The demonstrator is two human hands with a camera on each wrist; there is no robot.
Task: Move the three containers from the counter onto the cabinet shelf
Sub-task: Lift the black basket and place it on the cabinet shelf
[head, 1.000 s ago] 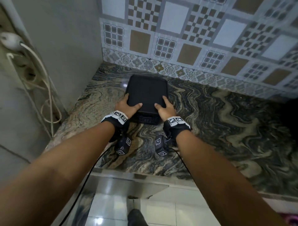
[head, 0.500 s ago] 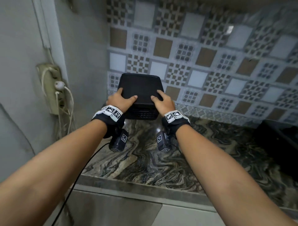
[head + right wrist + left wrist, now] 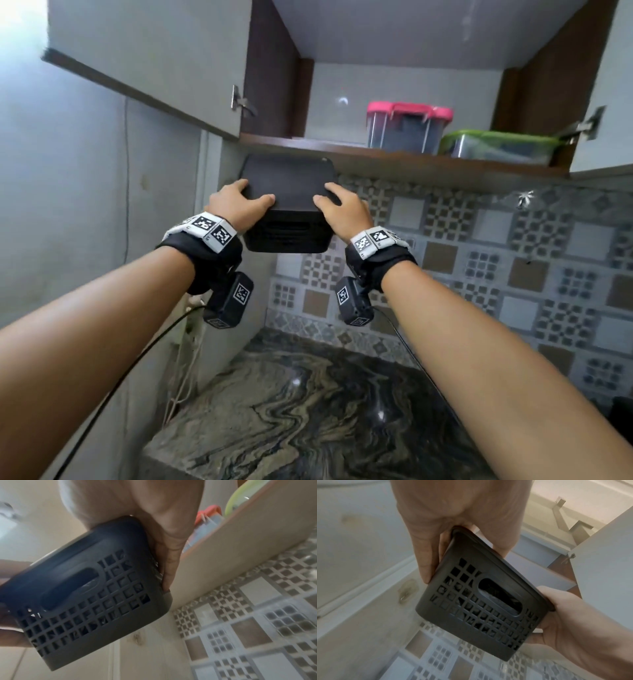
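Marble-pattern worktop [image 3: 308, 418] sits well below everything, nothing of the task visible on it in this view. Cabinet shelf [image 3: 394, 157] is above, doors swung open both sides, so access is clear from the front. Shelf already carries 2 containers on its right half: pink-lidded box [image 3: 407, 126] and, just beside it on the right, green-lidded box [image 3: 500, 147]. Left half of the shelf is bare wood, prob the slot for the third. Black lidded basket [image 3: 287, 205] is in the air, just under the shelf's front edge, left of the pink box; its far top edge looks about level w/ the shelf lip, not yet over it. Held two-handed from the near corners, prob because it's wide and has loose stuff inside (dark contents show thru the lattice and handle slot [image 3: 500, 596], can't tell what). Left hand [image 3: 236, 209] wraps the left corner, thumb on the lid, fingers curled down the side wall; right hand [image 3: 342, 212] mirrors it on the right corner. Thumbs-on-lid grip likely keeps the lid seated during the raise. Judgement: last container, needs more lift then a push fwd.
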